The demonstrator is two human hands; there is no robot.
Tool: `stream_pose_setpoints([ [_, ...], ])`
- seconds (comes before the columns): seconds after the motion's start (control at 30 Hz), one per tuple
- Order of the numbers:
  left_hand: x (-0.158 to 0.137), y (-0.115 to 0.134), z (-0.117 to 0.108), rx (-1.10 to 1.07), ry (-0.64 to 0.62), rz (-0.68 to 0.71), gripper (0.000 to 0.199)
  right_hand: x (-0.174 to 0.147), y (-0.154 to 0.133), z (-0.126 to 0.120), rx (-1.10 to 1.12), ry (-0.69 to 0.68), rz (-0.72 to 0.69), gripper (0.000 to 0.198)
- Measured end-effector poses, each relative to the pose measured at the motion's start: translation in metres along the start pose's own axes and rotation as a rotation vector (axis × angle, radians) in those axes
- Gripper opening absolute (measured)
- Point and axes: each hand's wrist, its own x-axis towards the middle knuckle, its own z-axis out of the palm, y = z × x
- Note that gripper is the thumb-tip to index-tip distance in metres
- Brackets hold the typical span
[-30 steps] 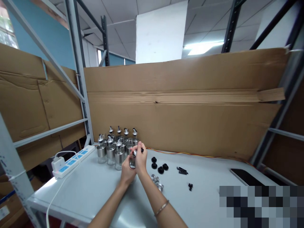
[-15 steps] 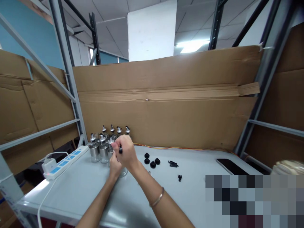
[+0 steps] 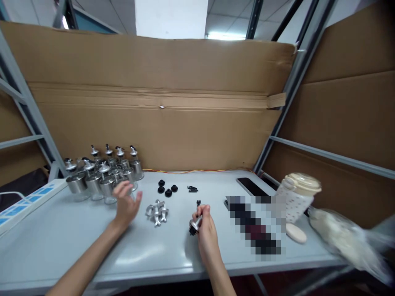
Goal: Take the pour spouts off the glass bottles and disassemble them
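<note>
My right hand (image 3: pixel 207 236) is closed on a silver pourer spout (image 3: pixel 195 225), its black ribbed stopper pointing down, just above the table. My left hand (image 3: pixel 126 205) is raised with fingers apart and nothing seen in it, beside a cluster of glass bottles with metal sleeves (image 3: pixel 108 185). Most of these bottles carry silver pourers with black tips. Between my hands lies a pile of silver metal pieces (image 3: pixel 157 211). Behind it sit several round black stoppers (image 3: pixel 168 192), some thin black parts (image 3: pixel 193 189), and small black pieces (image 3: pixel 198 202) close to my right hand's fingertips.
A white power strip (image 3: pixel 33 199) runs along the left side. To the right are a phone (image 3: pixel 251 187), a lidded spotted container (image 3: pixel 293 201), a pale oval object (image 3: pixel 296 233) and a clear plastic bag (image 3: pixel 345 238). A cardboard wall (image 3: pixel 160 135) closes off the back.
My hands, together near the bottles before, are now apart. The right has moved right, now with the pourer spout visible in it; the left is spread. My view has turned right and down.
</note>
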Motion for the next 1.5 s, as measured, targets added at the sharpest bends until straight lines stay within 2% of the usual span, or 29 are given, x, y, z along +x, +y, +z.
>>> stream_pose_setpoints([
  [0.03, -0.005, 0.022, 0.002, -0.153, -0.083, 0.095, 0.027, 0.0, 0.008, -0.006, 0.016, 0.018, 0.07, 0.055],
  [0.1, -0.016, 0.069, 0.006, -0.483, -0.33, 0.182, 0.02, -0.001, 0.019, -0.012, 0.059, 0.055, 0.169, 0.056],
  [0.17, -0.027, 0.109, 0.008, -0.791, -0.64, 0.097, 0.015, -0.002, 0.024, -0.015, 0.127, 0.09, 0.19, 0.055],
  [0.23, -0.033, 0.133, 0.008, -0.999, -0.893, -0.084, 0.019, -0.002, 0.024, -0.017, 0.209, 0.117, 0.188, 0.053],
  [0.3, -0.033, 0.141, 0.007, -1.077, -1.066, -0.239, 0.035, -0.003, 0.023, -0.017, 0.26, 0.131, 0.173, 0.049],
  [0.4, -0.028, 0.136, 0.006, -1.143, -1.334, -0.485, 0.054, -0.002, 0.023, -0.016, 0.251, 0.094, 0.144, 0.044],
  [0.47, -0.024, 0.132, 0.007, -1.173, -1.511, -0.729, 0.058, -0.002, 0.024, -0.015, 0.205, 0.042, 0.117, 0.042],
  [0.53, -0.023, 0.128, 0.01, -1.204, -1.599, -0.952, 0.057, -0.001, 0.024, -0.012, 0.178, 0.0, 0.105, 0.042],
  [0.6, -0.024, 0.127, 0.012, -1.266, -1.624, -1.084, 0.053, -0.001, 0.023, -0.01, 0.205, -0.022, 0.121, 0.043],
  [0.67, -0.027, 0.127, 0.013, -1.33, -1.61, -1.131, 0.049, -0.002, 0.021, -0.009, 0.249, -0.03, 0.144, 0.046],
  [0.73, -0.03, 0.127, 0.012, -1.372, -1.604, -1.118, 0.053, -0.005, 0.02, -0.008, 0.25, -0.057, 0.177, 0.048],
  [0.83, -0.033, 0.128, 0.011, -1.441, -1.556, -1.104, 0.073, -0.008, 0.019, -0.009, 0.175, -0.127, 0.219, 0.05],
  [0.97, -0.035, 0.129, 0.008, -1.477, -1.394, -1.087, 0.066, -0.01, 0.017, -0.009, 0.054, -0.19, 0.152, 0.053],
  [1.03, -0.035, 0.128, 0.008, -1.474, -1.345, -1.058, 0.067, -0.011, 0.015, -0.008, 0.038, -0.229, 0.166, 0.056],
  [1.1, -0.036, 0.126, 0.008, -1.468, -1.36, -1.03, 0.069, -0.011, 0.013, -0.008, 0.021, -0.258, 0.184, 0.056],
  [1.17, -0.038, 0.123, 0.008, -1.456, -1.428, -0.989, 0.063, -0.012, 0.013, -0.008, -0.029, -0.269, 0.16, 0.053],
  [1.23, -0.039, 0.12, 0.008, -1.471, -1.469, -0.953, 0.05, -0.013, 0.014, -0.008, -0.077, -0.254, 0.142, 0.051],
  [1.33, -0.036, 0.12, 0.008, -1.529, -1.445, -0.955, 0.036, -0.012, 0.019, -0.009, -0.04, -0.207, 0.219, 0.052],
  [1.4, -0.033, 0.122, 0.008, -1.516, -1.449, -0.969, 0.037, -0.011, 0.021, -0.009, 0.03, -0.152, 0.242, 0.048],
  [1.5, -0.031, 0.125, 0.008, -1.459, -1.462, -1.017, 0.05, -0.01, 0.02, -0.007, 0.006, -0.077, 0.161, 0.042],
])
